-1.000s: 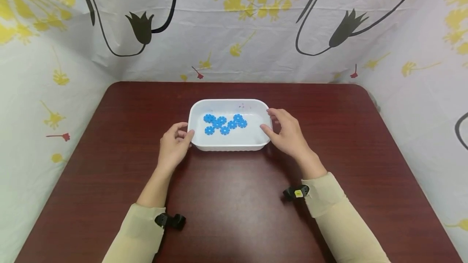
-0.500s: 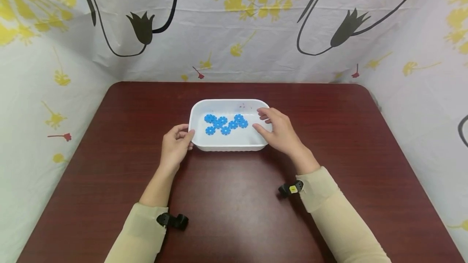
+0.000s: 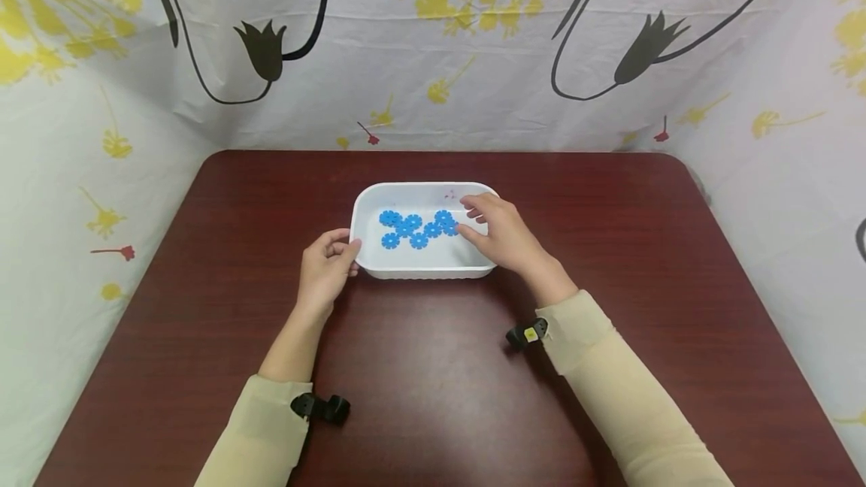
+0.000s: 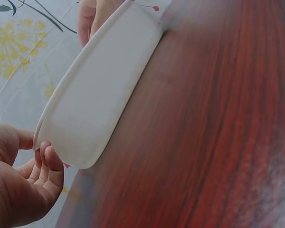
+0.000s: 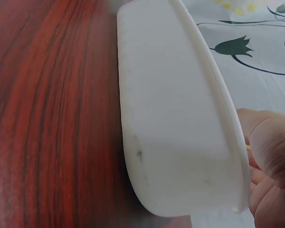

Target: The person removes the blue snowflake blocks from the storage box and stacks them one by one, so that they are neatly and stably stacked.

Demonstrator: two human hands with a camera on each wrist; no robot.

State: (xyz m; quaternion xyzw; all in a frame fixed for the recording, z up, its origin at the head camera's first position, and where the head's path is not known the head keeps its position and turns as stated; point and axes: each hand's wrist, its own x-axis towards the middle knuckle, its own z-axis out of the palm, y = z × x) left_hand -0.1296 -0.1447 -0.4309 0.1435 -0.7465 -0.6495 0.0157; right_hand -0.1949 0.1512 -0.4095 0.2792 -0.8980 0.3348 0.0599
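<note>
A white plastic tray (image 3: 433,260) stands on the table, with several blue notched snowflake discs (image 3: 406,228) lying in a loose cluster inside. My left hand (image 3: 323,270) grips the tray's left rim, thumb over the edge and fingers outside. In the left wrist view that hand (image 4: 31,185) is at the near end of the tray (image 4: 104,80). My right hand (image 3: 504,235) hovers over the tray's right side, fingers parted, its thumb close by the rightmost disc. The right wrist view has the hand (image 5: 270,156) partly hidden beyond the tray wall (image 5: 175,109).
The dark red-brown table (image 3: 419,367) extends around the tray on all sides. A white cloth (image 3: 419,96) with yellow and dark flower prints hangs behind it and along both sides. Small black devices (image 3: 323,407) are strapped at both sleeve cuffs.
My right hand has left the tray's right rim and moved left over the inside, toward the discs. My left hand keeps its hold on the left rim.
</note>
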